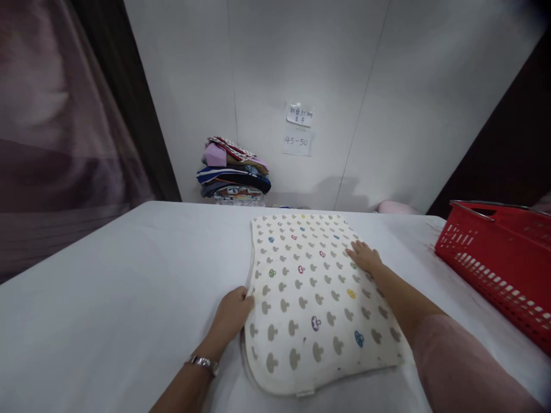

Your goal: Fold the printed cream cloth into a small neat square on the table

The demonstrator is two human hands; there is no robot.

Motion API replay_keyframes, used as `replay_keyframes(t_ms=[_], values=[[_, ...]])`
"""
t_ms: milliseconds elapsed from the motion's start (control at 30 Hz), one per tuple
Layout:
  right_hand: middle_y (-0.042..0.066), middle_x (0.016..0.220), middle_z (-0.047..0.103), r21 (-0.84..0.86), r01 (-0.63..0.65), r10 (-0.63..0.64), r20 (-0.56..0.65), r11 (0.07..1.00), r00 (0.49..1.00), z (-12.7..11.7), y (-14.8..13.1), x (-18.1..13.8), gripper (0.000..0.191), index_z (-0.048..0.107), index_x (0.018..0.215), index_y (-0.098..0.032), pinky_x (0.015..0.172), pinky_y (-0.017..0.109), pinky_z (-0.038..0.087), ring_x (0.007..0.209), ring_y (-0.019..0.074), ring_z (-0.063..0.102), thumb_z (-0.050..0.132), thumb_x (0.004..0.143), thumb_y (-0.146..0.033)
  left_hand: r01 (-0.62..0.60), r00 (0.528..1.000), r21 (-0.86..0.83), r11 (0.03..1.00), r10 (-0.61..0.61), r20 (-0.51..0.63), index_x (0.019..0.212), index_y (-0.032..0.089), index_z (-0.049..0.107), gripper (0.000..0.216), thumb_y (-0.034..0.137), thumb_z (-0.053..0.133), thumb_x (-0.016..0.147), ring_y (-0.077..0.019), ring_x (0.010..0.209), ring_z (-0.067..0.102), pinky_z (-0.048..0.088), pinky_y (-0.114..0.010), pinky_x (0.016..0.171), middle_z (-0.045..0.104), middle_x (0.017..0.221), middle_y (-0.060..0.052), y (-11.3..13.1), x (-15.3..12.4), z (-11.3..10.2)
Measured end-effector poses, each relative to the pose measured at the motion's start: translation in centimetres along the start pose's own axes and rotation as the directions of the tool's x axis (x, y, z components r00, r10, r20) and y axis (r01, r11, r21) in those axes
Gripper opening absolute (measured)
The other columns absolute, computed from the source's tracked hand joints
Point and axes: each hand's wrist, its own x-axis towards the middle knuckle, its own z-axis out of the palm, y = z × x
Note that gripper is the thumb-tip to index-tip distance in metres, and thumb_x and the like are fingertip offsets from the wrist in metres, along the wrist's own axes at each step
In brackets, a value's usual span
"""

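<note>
A cream cloth point(310, 287) printed with grey and coloured mushrooms lies on the white-covered table, its near left corner rounded. More than one layer shows along its left side, and a small tag sticks out at the near edge. My left hand point(235, 310), with a metal watch band on the wrist, is closed on the cloth's left edge; its fingertips are partly hidden. Across from it, my right hand point(365, 256) rests palm down on the right edge, fingers stretched out towards the middle of the cloth.
A red plastic basket point(499, 258) stands at the right of the table point(129, 298). Behind the table's far edge rises a stack of folded fabrics point(235, 172). Two paper notes point(298, 142) hang on the white wall, and a pinkish curtain point(64, 126) hangs at left.
</note>
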Motion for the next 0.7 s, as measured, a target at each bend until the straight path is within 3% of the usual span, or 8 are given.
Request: replay_keyframes(t_ms=[100, 200, 267, 300, 367, 433, 567, 700], values=[[0.011, 0.149, 0.033, 0.185, 0.036, -0.015, -0.115, 0.982, 0.993, -1.1, -1.9, -1.2, 0.045, 0.051, 0.129, -0.019, 0.110, 0.054, 0.015, 0.140, 0.0284, 0.019, 0.038, 0.092, -0.041, 0.011, 1.000, 0.025, 1.000, -0.011, -0.005, 0.057, 0.019, 0.043, 0.016, 0.018, 0.045, 0.073, -0.0133, 0.059, 0.047, 0.028, -0.024, 0.052, 0.053, 0.060, 0.001, 0.2, -0.1, 0.1], [0.012, 0.132, 0.054, 0.457, 0.204, -0.135, -0.179, 0.866, 0.975, -1.6, -7.3, -3.9, 0.038, 0.061, 0.115, -0.016, 0.106, 0.041, 0.032, 0.127, 0.0250, 0.043, 0.041, 0.090, -0.036, 0.017, 1.000, 0.021, 1.000, -0.017, -0.010, 0.056, 0.018, 0.045, 0.016, 0.017, 0.047, 0.072, -0.0132, 0.060, 0.049, 0.029, -0.024, 0.052, 0.056, 0.062, 0.000, 0.4, -0.2, 0.2], [0.008, 0.110, 0.067, 0.547, 0.276, -0.253, -0.119, 0.791, 0.960, -1.4, -12.0, -6.6, 0.033, 0.066, 0.103, -0.019, 0.090, 0.029, 0.047, 0.103, 0.0186, 0.061, 0.042, 0.090, -0.038, 0.028, 1.000, -0.021, 0.999, -0.028, -0.011, 0.057, 0.018, 0.049, 0.017, 0.022, 0.050, 0.074, -0.0137, 0.061, 0.051, 0.031, -0.024, 0.053, 0.058, 0.063, -0.001, 0.5, -0.2, 0.2], [0.008, 0.101, 0.070, 0.671, 0.268, -0.328, -0.040, 0.691, 0.944, -1.2, -14.4, -8.0, 0.031, 0.066, 0.100, -0.018, 0.080, 0.027, 0.051, 0.091, 0.0175, 0.065, 0.043, 0.089, -0.036, 0.035, 0.999, -0.049, 0.998, -0.035, -0.013, 0.058, 0.018, 0.051, 0.020, 0.026, 0.051, 0.076, -0.0140, 0.062, 0.052, 0.032, -0.023, 0.054, 0.059, 0.063, -0.001, 0.5, -0.3, 0.2], [0.007, 0.090, 0.070, 0.813, 0.218, -0.450, 0.060, 0.540, 0.891, -0.7, -18.8, -10.6, 0.025, 0.064, 0.089, -0.016, 0.062, 0.023, 0.052, 0.070, 0.0143, 0.066, 0.047, 0.087, -0.034, 0.040, 0.999, -0.096, 0.995, -0.041, -0.014, 0.059, 0.017, 0.054, 0.025, 0.033, 0.052, 0.079, -0.0146, 0.063, 0.054, 0.034, -0.023, 0.055, 0.060, 0.063, -0.002, 0.6, -0.3, 0.2], [0.004, 0.080, 0.068, 0.847, 0.173, -0.503, 0.123, 0.502, 0.856, -0.3, -22.4, -12.3, 0.016, 0.060, 0.084, -0.017, 0.050, 0.020, 0.048, 0.056, 0.0110, 0.062, 0.051, 0.085, -0.030, 0.031, 0.999, -0.120, 0.992, -0.034, -0.026, 0.060, 0.017, 0.056, 0.026, 0.033, 0.051, 0.080, -0.0145, 0.064, 0.055, 0.035, -0.023, 0.056, 0.062, 0.064, -0.003, 0.6, -0.4, 0.3], [-0.001, 0.054, 0.059, 0.712, 0.164, -0.442, 0.223, 0.683, 0.869, 0.0, -26.8, -12.6, 0.019, 0.055, 0.082, -0.017, 0.040, 0.021, 0.043, 0.042, 0.0119, 0.055, 0.055, 0.083, -0.036, -0.039, 0.993, -0.091, 0.995, 0.029, -0.117, 0.069, 0.017, 0.061, 0.017, 0.025, 0.051, 0.080, -0.0136, 0.064, 0.054, 0.033, -0.023, 0.056, 0.064, 0.069, -0.002, 0.9, -1.0, 0.8], [-0.002, 0.050, 0.055, 0.473, 0.239, -0.378, 0.223, 0.848, 0.899, -0.3, -28.2, -11.5, 0.026, 0.055, 0.084, -0.016, 0.039, 0.022, 0.041, 0.038, 0.0137, 0.053, 0.064, 0.075, -0.039, -0.158, 0.982, -0.096, 0.983, 0.146, -0.121, 0.079, 0.018, 0.065, 0.017, 0.025, 0.050, 0.083, -0.0139, 0.067, 0.055, 0.035, -0.023, 0.059, 0.066, 0.074, -0.003, 1.4, -1.7, 1.3]])
